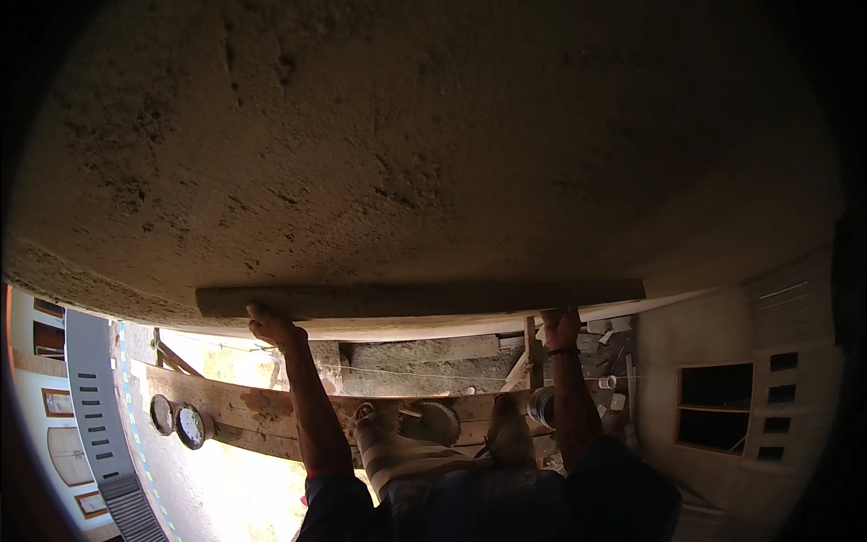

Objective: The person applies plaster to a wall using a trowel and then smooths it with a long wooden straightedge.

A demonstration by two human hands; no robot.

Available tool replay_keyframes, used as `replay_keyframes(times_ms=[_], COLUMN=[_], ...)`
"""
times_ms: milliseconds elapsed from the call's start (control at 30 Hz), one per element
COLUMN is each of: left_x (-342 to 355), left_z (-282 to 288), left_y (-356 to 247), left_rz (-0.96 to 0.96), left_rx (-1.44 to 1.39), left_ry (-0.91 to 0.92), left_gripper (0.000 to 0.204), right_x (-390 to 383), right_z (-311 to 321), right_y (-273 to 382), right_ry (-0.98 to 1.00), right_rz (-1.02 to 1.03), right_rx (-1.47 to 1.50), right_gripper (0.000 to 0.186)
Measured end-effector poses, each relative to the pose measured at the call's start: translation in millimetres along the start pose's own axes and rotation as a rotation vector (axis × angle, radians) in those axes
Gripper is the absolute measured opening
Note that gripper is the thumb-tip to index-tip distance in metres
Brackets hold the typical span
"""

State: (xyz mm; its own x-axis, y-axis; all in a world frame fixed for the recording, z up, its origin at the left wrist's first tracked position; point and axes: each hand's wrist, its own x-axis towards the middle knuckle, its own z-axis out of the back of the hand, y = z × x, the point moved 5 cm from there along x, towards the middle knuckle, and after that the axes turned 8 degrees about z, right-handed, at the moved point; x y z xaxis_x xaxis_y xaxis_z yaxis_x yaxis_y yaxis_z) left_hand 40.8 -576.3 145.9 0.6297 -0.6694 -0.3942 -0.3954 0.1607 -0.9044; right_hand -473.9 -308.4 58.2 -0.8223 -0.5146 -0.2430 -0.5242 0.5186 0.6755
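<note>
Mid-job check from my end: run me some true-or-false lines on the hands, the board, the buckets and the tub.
1. The left hand holds the long board. True.
2. The right hand hangs down, away from the board. False: it holds the board too, toward its right end.
3. Two buckets stand toward the left end of the planks. True.
4. The round tub shows to the right of both legs. False: it shows between them.
5. A dark band circles the right wrist. True.
</note>
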Motion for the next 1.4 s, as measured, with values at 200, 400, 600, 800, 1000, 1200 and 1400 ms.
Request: replay_keyframes(times_ms=[200, 400, 600, 800, 1000, 1200, 1400], left_x=[47, 95, 63, 10, 41, 60, 138], left_z=[0, 8, -1, -14, -9, -9, -3], left_y=[-176, -259, -180, -97, -184, -271, -322], left_rz=[-0.209, -0.302, -0.105, -0.015, -0.053, -0.135, -0.128], left_rx=[0.119, 0.12, 0.162, 0.026, 0.069, 0.015, -0.092], left_ry=[0.106, 0.17, 0.239, 0.18, 0.133, 0.139, 0.23], left_gripper=[0.064, 0.067, 0.067, 0.069, 0.071, 0.064, 0.039], right_x=[-94, -143, -80, -31, -82, -121, -155], right_z=[-145, -220, -127, -47, -161, -235, -293], right_y=[15, 32, 45, 40, 86, 104, 109], right_ry=[0.034, 0.17, 0.028, -0.008, 0.024, -0.073, -0.004], right_rz=[0.058, -0.013, 0.019, 0.092, 0.286, 0.387, 0.464], right_rx=[-0.006, 0.051, -0.006, -0.034, -0.055, -0.019, -0.079], right_gripper=[0.036, 0.031, 0.029, 0.03, 0.033, 0.028, 0.026])
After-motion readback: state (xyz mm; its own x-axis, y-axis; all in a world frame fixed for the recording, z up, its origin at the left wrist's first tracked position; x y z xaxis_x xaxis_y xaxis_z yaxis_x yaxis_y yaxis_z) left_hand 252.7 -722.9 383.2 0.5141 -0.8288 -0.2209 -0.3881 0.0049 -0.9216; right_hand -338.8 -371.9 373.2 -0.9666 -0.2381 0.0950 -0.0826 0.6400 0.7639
